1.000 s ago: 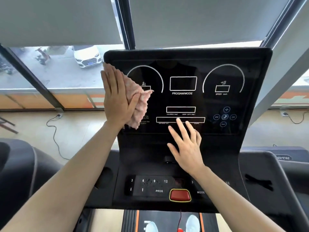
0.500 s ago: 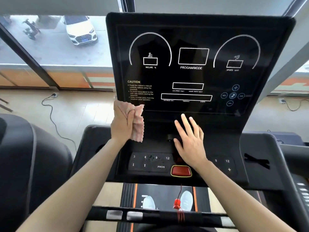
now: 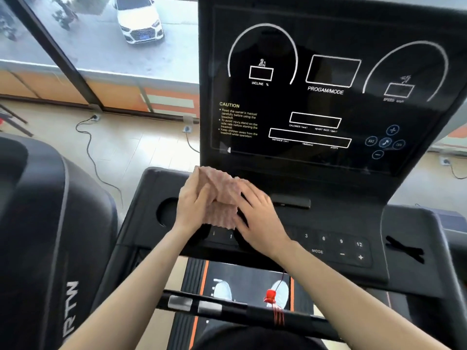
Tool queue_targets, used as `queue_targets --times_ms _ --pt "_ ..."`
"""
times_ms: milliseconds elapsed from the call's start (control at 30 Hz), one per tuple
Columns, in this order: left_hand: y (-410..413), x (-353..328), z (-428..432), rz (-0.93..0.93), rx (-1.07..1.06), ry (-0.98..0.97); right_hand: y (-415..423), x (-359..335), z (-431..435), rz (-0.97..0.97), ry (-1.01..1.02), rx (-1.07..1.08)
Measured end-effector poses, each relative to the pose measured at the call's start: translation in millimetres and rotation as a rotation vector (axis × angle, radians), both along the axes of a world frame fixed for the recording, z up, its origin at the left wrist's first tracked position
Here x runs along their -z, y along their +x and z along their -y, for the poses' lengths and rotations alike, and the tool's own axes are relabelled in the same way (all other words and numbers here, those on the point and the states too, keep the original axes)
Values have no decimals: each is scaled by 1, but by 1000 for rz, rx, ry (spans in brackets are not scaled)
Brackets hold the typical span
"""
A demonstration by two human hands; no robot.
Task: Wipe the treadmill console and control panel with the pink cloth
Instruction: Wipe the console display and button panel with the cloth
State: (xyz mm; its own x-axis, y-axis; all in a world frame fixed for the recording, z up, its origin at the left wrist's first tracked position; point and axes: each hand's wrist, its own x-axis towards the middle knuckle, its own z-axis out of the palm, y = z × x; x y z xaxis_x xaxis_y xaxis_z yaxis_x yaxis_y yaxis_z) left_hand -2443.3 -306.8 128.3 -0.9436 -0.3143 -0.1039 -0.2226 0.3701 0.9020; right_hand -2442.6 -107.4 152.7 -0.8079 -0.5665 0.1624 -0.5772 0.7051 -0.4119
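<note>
**Cloth regrip above the button strip**

We see the left hand [image 3: 195, 207] and right hand [image 3: 257, 218] both pinching the pink cloth [image 3: 222, 198] between curled fingers, over the control panel [image 3: 328, 246]. A downward press could trigger buttons; the console [image 3: 328, 102] stands above.

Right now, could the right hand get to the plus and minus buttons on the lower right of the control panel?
Probably yes. The right hand is on the pink cloth, left of the plus and minus buttons. The control panel between them looks bare, so nothing blocks a sideways move, though it would have to let go of the cloth.
</note>
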Motion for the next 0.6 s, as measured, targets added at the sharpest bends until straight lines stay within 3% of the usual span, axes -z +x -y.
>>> queue_targets --times_ms 100,233,333,600 --pt "17 -4 10 -74 -109 61 -10 7 47 -17 40 -235" --pt "44 16 18 -15 -321 1 -36 26 81 -105 290 -314" --pt "65 32 11 -73 -286 -87 -59 33 75 -264 489 -333" --pt "74 39 -17 -80 -98 -432 -84 16 41 -514 606 -247"
